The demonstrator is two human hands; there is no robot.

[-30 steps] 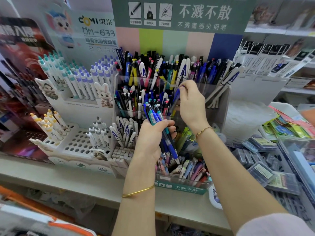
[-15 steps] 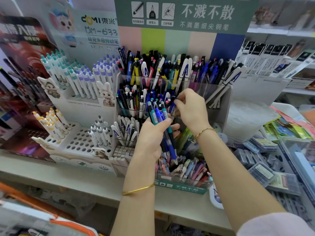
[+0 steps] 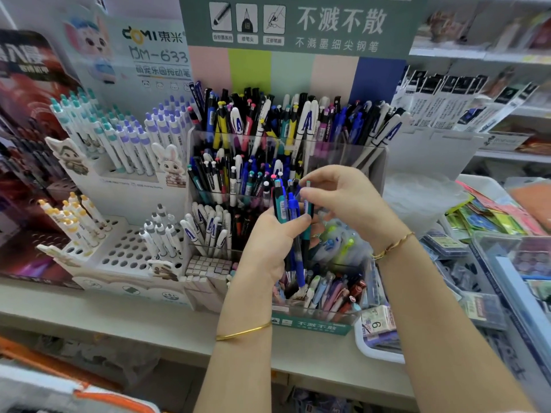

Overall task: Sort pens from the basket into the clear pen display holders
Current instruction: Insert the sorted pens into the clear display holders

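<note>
At the near edge of the pale shelf (image 3: 119, 320), the left hand (image 3: 268, 248) grips a bundle of pens (image 3: 284, 204) upright, with teal and blue barrels and tips down over the front tier of the clear pen display holder (image 3: 343, 158). Just beside it, the right hand (image 3: 351, 204) pinches one teal pen (image 3: 309, 201) between thumb and fingertips, close against the bundle's top. Behind, the holder's upper tiers stand packed with pens — a white pen stand (image 3: 125, 248) to the left, a green sign (image 3: 298, 25) above.

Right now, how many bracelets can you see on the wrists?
2. The left bracelet is low in the middle, on the left wrist; the right bracelet is higher and further right, on the right wrist. Others could be hidden further up the arms.
</note>
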